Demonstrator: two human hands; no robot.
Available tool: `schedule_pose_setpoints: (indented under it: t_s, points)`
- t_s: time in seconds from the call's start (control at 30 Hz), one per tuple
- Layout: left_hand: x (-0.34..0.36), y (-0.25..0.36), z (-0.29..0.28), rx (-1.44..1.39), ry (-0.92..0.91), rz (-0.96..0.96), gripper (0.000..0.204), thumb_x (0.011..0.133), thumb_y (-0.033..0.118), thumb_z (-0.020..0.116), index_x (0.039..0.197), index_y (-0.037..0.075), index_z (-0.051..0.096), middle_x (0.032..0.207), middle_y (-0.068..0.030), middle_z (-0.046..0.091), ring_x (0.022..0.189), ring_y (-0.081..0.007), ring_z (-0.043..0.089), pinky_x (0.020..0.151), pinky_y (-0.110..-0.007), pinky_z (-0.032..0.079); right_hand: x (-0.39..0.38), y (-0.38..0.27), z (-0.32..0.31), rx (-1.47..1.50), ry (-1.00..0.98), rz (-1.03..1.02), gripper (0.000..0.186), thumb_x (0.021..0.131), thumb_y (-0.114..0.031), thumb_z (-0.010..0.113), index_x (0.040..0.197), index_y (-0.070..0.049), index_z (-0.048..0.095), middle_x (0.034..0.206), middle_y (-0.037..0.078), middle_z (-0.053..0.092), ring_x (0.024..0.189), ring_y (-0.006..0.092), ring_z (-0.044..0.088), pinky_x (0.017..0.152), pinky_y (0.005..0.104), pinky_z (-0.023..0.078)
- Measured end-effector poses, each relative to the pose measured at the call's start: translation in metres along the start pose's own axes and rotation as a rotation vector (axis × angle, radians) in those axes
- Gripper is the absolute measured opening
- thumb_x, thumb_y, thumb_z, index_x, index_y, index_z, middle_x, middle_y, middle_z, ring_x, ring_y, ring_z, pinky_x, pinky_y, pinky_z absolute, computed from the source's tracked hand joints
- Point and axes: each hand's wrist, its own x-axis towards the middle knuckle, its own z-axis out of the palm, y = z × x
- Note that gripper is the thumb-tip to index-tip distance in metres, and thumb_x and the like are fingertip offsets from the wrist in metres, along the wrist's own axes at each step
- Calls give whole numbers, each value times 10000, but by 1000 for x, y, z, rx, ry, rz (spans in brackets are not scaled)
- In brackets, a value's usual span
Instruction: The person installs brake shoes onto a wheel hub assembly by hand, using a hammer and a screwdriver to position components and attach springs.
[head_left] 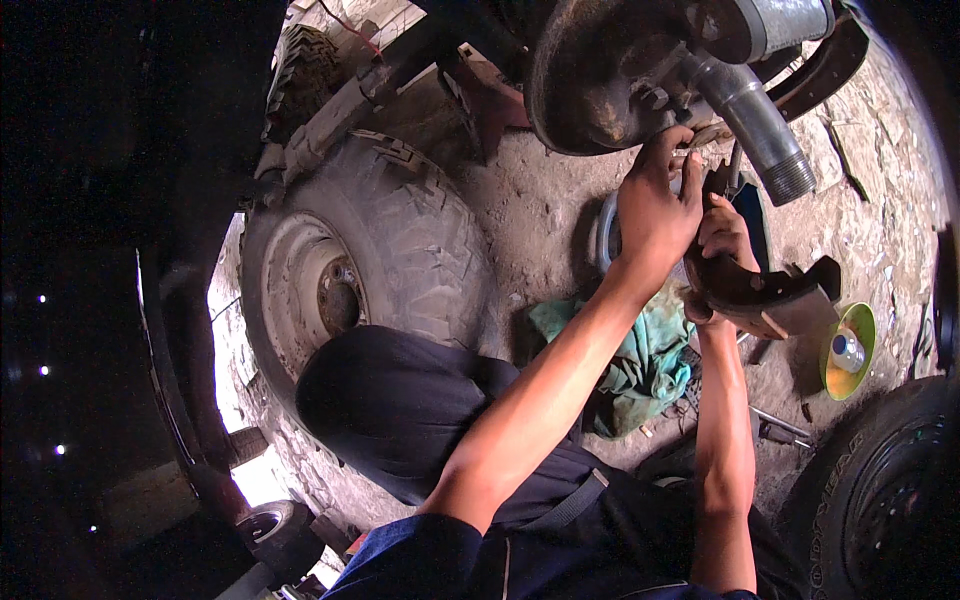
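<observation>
One right grip (727,238), curled around brake shoe (762,288), left grip (660,205) half-curled

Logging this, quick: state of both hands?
Left hand: by the brake backing plate; open or closed can't be told.
Right hand: closed around a curved brake shoe.

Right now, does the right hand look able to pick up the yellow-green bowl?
Probably not: the right hand grips the curved metal piece, which in this view extends toward the yellow-green bowl.
</observation>
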Motion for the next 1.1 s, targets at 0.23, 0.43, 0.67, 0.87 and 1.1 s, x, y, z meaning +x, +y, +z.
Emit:
schedule_pose_setpoints:
  t_s: [0.23,0.43,0.67,0.87,1.1]
  points:
    - [0,4,2,-24,-14,-20,242,914,164,604,1109,21,587,994,-217,666,938,-402,650,795,-448,513,3,8,3,-40,60,-196,249,813,-117,686,776,-56,448,878,101,568,946,251,570,1080,511,362]
    - [3,3,-5,68,-40,22,241,936,214,612,1093,32,593,943,-203,682,901,-347,686,771,-399,539,4,11,6,107,75,-209,205,792,20,635,775,-60,447,870,98,562,960,244,573,1081,487,383]
    - [5,12,-6,173,26,119,158,960,212,564,973,78,648,866,-155,679,787,-350,674,686,-404,527,-17,3,17,177,104,-68,208,726,125,635,762,-41,516,923,79,615,867,187,591,880,293,472]
    - [7,11,-10,192,65,218,133,924,141,609,959,39,686,950,-136,704,845,-320,687,726,-376,541,-9,3,21,313,125,-178,333,780,-301,709,774,-47,493,835,99,564,778,230,561,926,405,467]
    - [7,14,-11,179,48,178,137,906,120,635,980,15,683,951,-152,702,871,-334,685,745,-377,541,-2,5,14,369,199,-156,881,682,-952,333,755,-79,432,712,88,499,739,251,551,933,517,457]
